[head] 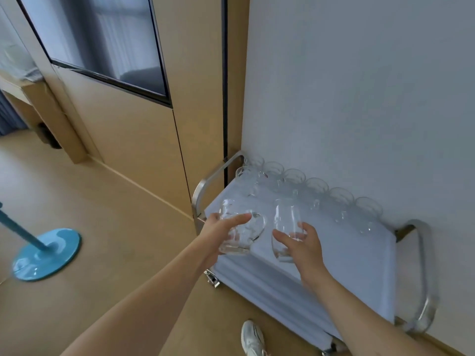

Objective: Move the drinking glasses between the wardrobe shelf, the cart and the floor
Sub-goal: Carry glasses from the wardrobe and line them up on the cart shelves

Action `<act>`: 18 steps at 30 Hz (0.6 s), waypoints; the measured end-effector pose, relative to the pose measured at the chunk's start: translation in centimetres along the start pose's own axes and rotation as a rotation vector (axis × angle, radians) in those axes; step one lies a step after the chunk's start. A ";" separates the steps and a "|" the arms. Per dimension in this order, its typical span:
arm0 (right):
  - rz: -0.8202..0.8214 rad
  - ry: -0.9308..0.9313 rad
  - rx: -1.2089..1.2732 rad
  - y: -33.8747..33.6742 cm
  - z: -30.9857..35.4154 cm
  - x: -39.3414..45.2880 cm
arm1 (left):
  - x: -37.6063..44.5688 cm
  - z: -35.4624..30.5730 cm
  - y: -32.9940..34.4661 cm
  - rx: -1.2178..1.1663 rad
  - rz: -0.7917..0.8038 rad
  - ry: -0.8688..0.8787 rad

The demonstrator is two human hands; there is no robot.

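My left hand [218, 233] grips two clear drinking glasses [243, 227] together, held above the cart's left front corner. My right hand [302, 246] holds one clear glass [285, 222] by its lower part, tilted away from me over the cart top. The cart [347, 265] is a steel trolley covered with a pale cloth. Along its far edge by the wall stands a row of several glasses [317, 192], and one more glass [248, 179] stands at the far left corner.
The cart stands against a white wall [359, 86], with steel handles at its left [205, 186] and right [426, 278] ends. A wooden panel with a dark screen [102, 37] is to the left. A blue round stand base [47, 253] sits on the floor. My shoe [253, 337] is near the cart.
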State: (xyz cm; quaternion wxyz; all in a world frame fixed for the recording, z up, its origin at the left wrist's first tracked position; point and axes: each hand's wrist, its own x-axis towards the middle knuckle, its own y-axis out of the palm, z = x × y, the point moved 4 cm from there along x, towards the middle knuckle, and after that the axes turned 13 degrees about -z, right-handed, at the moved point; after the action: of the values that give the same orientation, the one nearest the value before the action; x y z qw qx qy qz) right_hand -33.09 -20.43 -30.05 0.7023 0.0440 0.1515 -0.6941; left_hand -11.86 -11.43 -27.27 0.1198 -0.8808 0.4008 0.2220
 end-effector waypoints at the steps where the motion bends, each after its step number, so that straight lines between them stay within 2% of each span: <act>1: -0.011 -0.006 -0.005 0.1 0.0 0.6 | 1.0 -0.3 0.5 0.020 0.005 0.016; 4: -0.039 -0.022 0.000 0.4 0.1 2.4 | 3.3 -1.3 1.7 0.096 0.006 0.060; 13: -0.123 0.086 0.069 1.7 0.0 10.1 | 10.3 -3.4 5.6 0.287 0.018 0.145; 18: -0.158 0.102 0.094 2.1 0.1 14.1 | 14.4 -4.6 8.8 0.514 0.031 0.233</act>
State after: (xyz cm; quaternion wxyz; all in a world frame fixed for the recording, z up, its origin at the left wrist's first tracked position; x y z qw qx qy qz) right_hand -31.15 -33.91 -34.12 0.6340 0.1002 0.1573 -0.7505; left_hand -8.84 -28.32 -30.60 0.2887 -0.8350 0.4684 0.0120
